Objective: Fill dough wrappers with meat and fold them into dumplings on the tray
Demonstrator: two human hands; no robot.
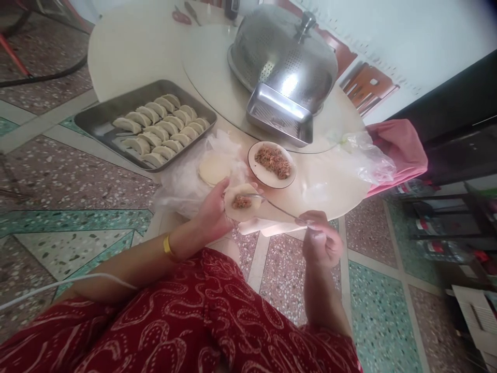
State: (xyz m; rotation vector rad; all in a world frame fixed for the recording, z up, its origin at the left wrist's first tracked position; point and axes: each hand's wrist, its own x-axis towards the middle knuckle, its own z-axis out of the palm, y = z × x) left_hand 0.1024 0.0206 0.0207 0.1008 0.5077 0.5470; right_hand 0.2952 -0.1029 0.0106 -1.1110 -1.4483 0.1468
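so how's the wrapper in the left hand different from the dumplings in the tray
The wrapper lies open and round in the left hand, with a dab of filling showing; the dumplings are folded shut into crescents, filling hidden. The wrapper is a single piece held in the air; the dumplings lie in rows in the metal tray. Both are the same pale dough.

No legible text, label, brand, number or sign is found anywhere in the view. Items on the shelves [446, 243] at right carry coloured patches that may be labels, but they are too blurred and small to read.
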